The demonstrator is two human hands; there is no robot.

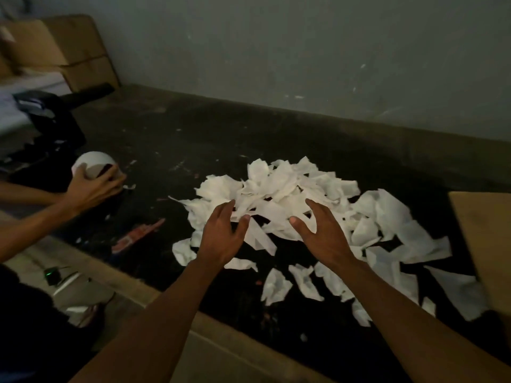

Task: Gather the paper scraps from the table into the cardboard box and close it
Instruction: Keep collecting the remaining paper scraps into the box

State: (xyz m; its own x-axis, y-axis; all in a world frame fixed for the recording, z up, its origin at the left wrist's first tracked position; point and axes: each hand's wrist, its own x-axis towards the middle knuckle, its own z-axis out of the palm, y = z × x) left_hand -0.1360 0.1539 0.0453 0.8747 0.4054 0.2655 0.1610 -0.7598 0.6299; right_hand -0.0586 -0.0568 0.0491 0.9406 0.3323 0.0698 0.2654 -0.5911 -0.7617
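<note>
Paper scraps [279, 189] under both hands, left [221, 239] and right [320, 236], fingers spread, empty.

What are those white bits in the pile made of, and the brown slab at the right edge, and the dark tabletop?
The white scraps look like thin matte paper: torn, ragged edges, creased and curling. The brown slab seems to be plain cardboard, flat, tan and dull; probably a box flap, though only part shows. The tabletop is dark, scuffed and flecked; its material cannot be told in this dim light.
</note>
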